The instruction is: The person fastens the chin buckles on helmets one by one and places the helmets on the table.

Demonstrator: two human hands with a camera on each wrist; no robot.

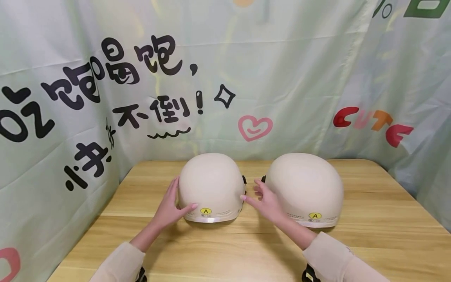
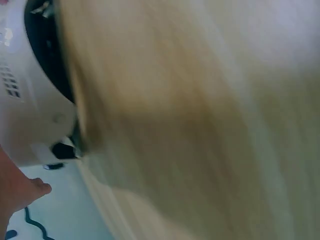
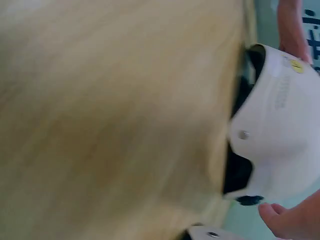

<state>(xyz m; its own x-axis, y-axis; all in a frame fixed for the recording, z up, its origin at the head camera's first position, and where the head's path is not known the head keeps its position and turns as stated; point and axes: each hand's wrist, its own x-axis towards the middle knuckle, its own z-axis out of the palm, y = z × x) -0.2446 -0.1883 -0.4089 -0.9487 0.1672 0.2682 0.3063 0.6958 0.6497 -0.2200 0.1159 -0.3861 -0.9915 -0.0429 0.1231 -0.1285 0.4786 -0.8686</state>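
Near the tabletop's (image 1: 225,254) far edge, the left hand (image 1: 170,207) rests widely spread on the left helmet (image 1: 211,180), labelled "A". Beside it, the right hand (image 1: 266,203) is loosely splayed, empty.

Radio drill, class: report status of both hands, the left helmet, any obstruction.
Left hand on left cream helmet; right hand by its right edge, contact unclear. Helmet dome-up on wooden table. Possible obstruction: right cream helmet beside right hand.

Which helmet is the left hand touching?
The left helmet: the left hand lies against its outer side, while the right helmet stands apart from that hand.
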